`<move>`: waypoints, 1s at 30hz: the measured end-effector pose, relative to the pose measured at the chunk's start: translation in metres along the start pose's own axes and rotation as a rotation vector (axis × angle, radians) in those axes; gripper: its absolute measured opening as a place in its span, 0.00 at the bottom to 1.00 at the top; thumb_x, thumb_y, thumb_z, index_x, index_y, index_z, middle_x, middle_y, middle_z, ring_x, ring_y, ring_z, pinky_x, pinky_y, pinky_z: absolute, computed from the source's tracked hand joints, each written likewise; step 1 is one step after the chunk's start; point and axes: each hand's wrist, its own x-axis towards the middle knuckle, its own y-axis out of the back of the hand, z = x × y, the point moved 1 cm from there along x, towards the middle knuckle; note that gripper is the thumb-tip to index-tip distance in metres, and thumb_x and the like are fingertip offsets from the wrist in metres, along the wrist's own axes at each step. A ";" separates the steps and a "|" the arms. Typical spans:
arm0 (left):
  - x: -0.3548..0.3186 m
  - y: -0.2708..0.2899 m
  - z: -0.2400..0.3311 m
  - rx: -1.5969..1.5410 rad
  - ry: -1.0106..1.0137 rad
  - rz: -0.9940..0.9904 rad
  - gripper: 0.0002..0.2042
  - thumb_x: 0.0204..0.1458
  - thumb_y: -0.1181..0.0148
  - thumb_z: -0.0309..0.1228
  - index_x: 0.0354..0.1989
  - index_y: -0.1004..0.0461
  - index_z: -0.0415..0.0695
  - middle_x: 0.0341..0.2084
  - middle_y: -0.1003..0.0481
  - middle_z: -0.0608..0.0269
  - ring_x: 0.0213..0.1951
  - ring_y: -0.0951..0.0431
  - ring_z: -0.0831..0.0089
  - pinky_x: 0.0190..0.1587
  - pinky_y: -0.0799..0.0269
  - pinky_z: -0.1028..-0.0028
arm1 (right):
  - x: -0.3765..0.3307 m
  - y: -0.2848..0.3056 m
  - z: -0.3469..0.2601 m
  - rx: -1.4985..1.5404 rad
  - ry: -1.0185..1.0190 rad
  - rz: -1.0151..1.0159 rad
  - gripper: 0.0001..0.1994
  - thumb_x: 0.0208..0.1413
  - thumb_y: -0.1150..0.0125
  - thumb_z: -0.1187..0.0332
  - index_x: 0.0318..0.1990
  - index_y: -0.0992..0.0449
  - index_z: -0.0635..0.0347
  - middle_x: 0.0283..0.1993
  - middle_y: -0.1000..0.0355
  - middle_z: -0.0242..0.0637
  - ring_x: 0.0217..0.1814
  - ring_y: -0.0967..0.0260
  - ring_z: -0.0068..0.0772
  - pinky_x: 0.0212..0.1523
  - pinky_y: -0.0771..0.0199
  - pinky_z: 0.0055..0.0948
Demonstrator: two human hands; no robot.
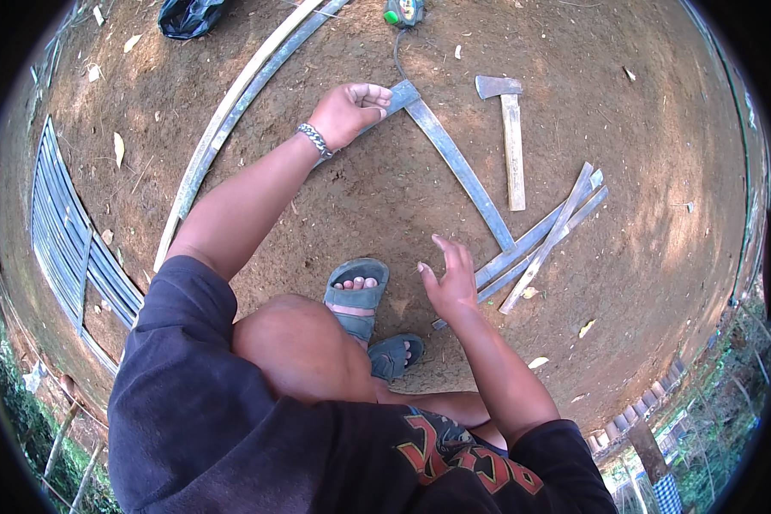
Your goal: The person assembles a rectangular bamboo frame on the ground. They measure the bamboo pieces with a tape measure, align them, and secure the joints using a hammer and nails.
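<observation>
My left hand (351, 113) is over a grey flat bar (403, 96), its fingers loosely bent and parted from the thumb; no grip on the bar shows. Part of that bar is hidden beneath the hand and wrist. At its upper end it meets another flat bar (458, 164), which slants down to the right, forming a corner. My right hand (452, 278) is open with fingers spread, holding nothing. Beside it lie several crossed flat strips (535, 244), touching the slanting bar's lower end.
A hatchet (511, 141) with a wooden handle lies right of the corner. Beyond it sits a green and black tape measure (403, 12). Long strips (231, 107) curve along the left, near a bundle of dark rods (81, 244). A black plastic bag (188, 17) is at the far left.
</observation>
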 end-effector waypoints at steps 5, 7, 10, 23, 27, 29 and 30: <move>0.014 -0.001 0.017 0.225 0.036 0.054 0.14 0.58 0.33 0.34 0.49 0.17 0.41 0.39 0.15 0.64 0.41 0.19 0.80 0.48 0.25 0.76 | -0.003 -0.003 0.003 -0.002 -0.001 0.007 0.29 0.55 0.30 0.67 0.65 0.30 0.56 0.62 0.32 0.52 0.67 0.36 0.57 0.68 0.36 0.48; 0.015 0.000 0.022 0.287 0.002 0.059 0.13 0.58 0.33 0.34 0.48 0.16 0.42 0.37 0.15 0.63 0.39 0.19 0.79 0.46 0.24 0.75 | 0.001 0.000 0.004 0.049 -0.029 0.005 0.29 0.55 0.30 0.67 0.65 0.30 0.55 0.61 0.32 0.52 0.66 0.36 0.57 0.68 0.36 0.48; 0.025 -0.005 0.031 0.336 -0.045 0.101 0.12 0.58 0.33 0.34 0.46 0.16 0.42 0.35 0.16 0.61 0.37 0.19 0.76 0.44 0.24 0.73 | 0.016 0.014 0.005 0.046 0.030 0.133 0.28 0.55 0.30 0.67 0.64 0.30 0.55 0.60 0.31 0.51 0.65 0.35 0.56 0.67 0.35 0.48; 0.010 -0.046 -0.040 0.637 -0.535 0.510 0.05 0.55 0.34 0.26 0.38 0.21 0.40 0.45 0.22 0.52 0.51 0.23 0.54 0.55 0.26 0.60 | 0.029 0.051 0.116 -0.419 -0.161 0.342 0.34 0.48 0.24 0.55 0.64 0.28 0.52 0.65 0.34 0.41 0.71 0.42 0.48 0.71 0.49 0.53; 0.002 -0.047 -0.034 0.769 -0.550 0.449 0.05 0.54 0.34 0.26 0.38 0.21 0.44 0.49 0.24 0.53 0.51 0.22 0.52 0.51 0.24 0.59 | 0.014 0.055 0.129 -0.497 -0.227 0.293 0.34 0.51 0.27 0.50 0.63 0.28 0.53 0.69 0.36 0.41 0.75 0.46 0.49 0.75 0.54 0.51; 0.003 -0.047 -0.035 0.778 -0.546 0.445 0.05 0.54 0.33 0.26 0.38 0.21 0.45 0.50 0.24 0.53 0.50 0.22 0.52 0.50 0.22 0.59 | 0.014 0.056 0.136 -0.509 -0.233 0.243 0.34 0.53 0.29 0.48 0.65 0.29 0.52 0.70 0.37 0.40 0.77 0.49 0.46 0.77 0.57 0.51; 0.003 -0.047 -0.036 0.773 -0.548 0.444 0.05 0.54 0.33 0.26 0.38 0.21 0.45 0.50 0.24 0.53 0.50 0.22 0.52 0.50 0.22 0.59 | 0.014 0.058 0.139 -0.514 -0.232 0.219 0.35 0.53 0.30 0.47 0.66 0.30 0.51 0.71 0.37 0.40 0.78 0.51 0.45 0.77 0.59 0.50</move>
